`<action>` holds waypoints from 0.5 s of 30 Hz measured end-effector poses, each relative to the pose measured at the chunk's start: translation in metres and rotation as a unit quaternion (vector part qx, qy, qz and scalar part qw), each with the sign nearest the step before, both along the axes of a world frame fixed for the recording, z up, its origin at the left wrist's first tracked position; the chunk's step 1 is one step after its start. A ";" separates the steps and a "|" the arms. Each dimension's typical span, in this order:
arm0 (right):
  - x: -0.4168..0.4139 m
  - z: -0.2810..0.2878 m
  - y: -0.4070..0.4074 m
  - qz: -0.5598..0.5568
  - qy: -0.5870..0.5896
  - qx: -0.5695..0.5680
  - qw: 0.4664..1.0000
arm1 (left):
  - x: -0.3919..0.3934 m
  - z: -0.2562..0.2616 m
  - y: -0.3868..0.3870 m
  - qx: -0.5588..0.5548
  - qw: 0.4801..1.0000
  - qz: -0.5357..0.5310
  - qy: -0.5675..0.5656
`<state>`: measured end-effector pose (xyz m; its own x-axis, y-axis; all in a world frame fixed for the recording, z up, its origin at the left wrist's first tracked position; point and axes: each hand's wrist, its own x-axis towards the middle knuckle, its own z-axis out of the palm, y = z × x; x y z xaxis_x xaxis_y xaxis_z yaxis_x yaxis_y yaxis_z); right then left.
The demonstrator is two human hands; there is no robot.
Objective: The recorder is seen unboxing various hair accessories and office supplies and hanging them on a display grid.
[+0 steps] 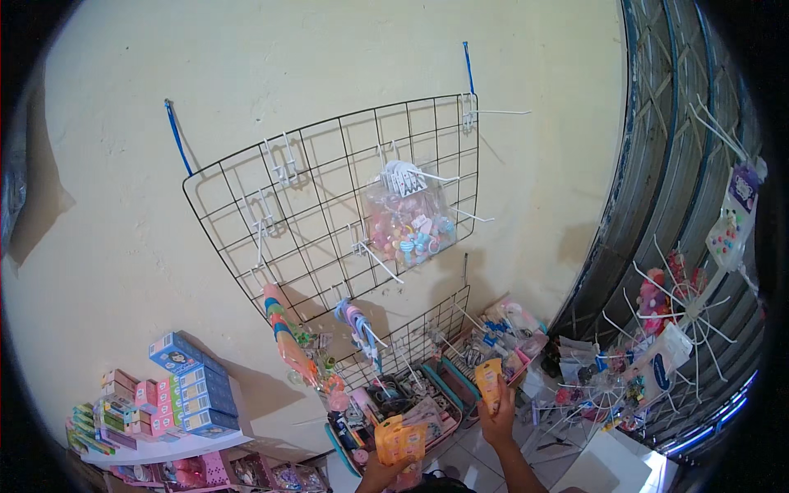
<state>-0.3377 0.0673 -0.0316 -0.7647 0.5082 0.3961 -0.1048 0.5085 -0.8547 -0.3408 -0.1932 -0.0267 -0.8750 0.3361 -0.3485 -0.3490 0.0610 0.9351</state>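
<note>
My left hand (387, 473) is closed around several orange packets (400, 439) at the bottom of the view, with a clear plastic part hanging below them. To its right, my right hand (498, 414) grips another orange packet (489, 377), held upright between thumb and fingers. Both hands are above the floor, in front of a teal-rimmed basket (461, 411) full of small goods. Behind my right hand are a narrower teal-edged basket (449, 377) and a pink basket (524, 365) crowded with small packaged items.
A black wire grid (320, 203) with protruding white hooks (382, 262) hangs on the wall, carrying bags of beaded trinkets (413, 231). Boxed goods (197, 394) stack on a white shelf (166, 453) at left. A spoked white rack (693, 311) stands near the folding metal gate (653, 154).
</note>
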 end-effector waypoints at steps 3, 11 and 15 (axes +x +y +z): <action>0.003 -0.007 -0.008 -0.020 0.028 -0.027 0.999 | -0.009 -0.007 -0.009 0.011 1.000 -0.005 0.017; -0.022 -0.004 -0.047 0.018 0.066 0.069 0.995 | -0.023 -0.006 -0.051 0.031 0.999 -0.025 -0.021; -0.057 0.065 -0.071 0.079 0.110 0.051 0.989 | -0.025 -0.018 -0.060 0.118 0.989 -0.022 0.091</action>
